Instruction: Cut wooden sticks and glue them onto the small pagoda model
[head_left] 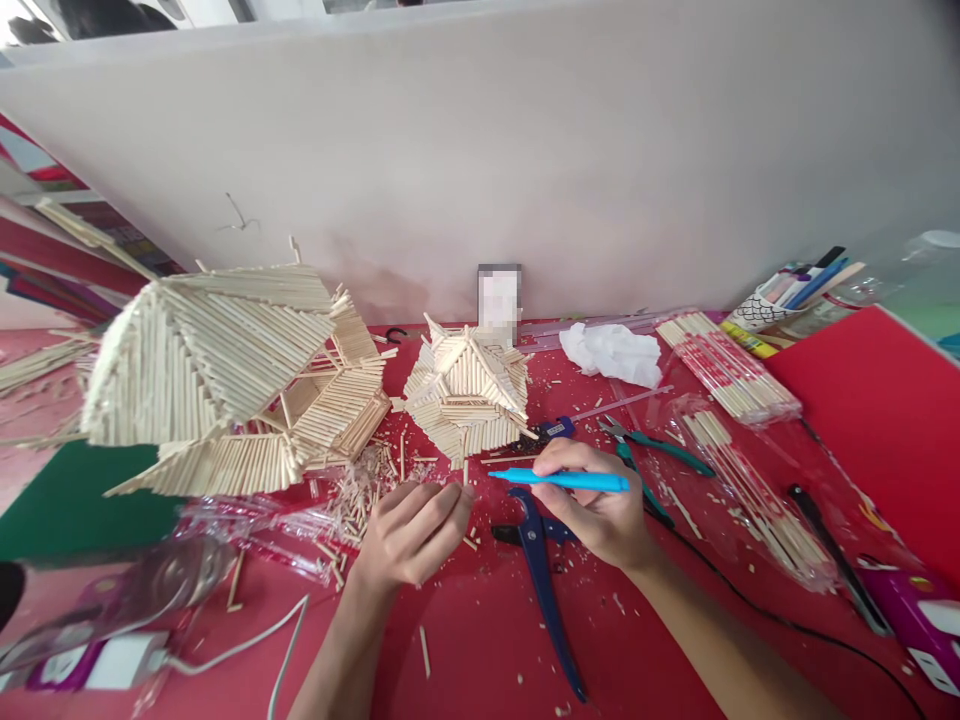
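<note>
My right hand (pixel 600 510) is closed around a light blue pen-shaped tool (pixel 566 481), its tip pointing left. My left hand (pixel 412 530) rests on the red table (pixel 480 640) with fingers curled, pinching a thin wooden stick near its fingertips. Just beyond both hands stands a small model made of wooden sticks (pixel 469 395). A larger stick model with a sloped roof (pixel 225 375) stands to the left. Blue-handled cutters (pixel 544 580) lie under and below my right hand.
Green-handled pliers (pixel 660 450) and bundles of sticks in clear wrappers (pixel 731 370) lie to the right. A crumpled white tissue (pixel 611 352) sits by the wall. A black cable (pixel 750 610), stick offcuts, a green mat (pixel 67 500) and a pen cup (pixel 787 295) are around.
</note>
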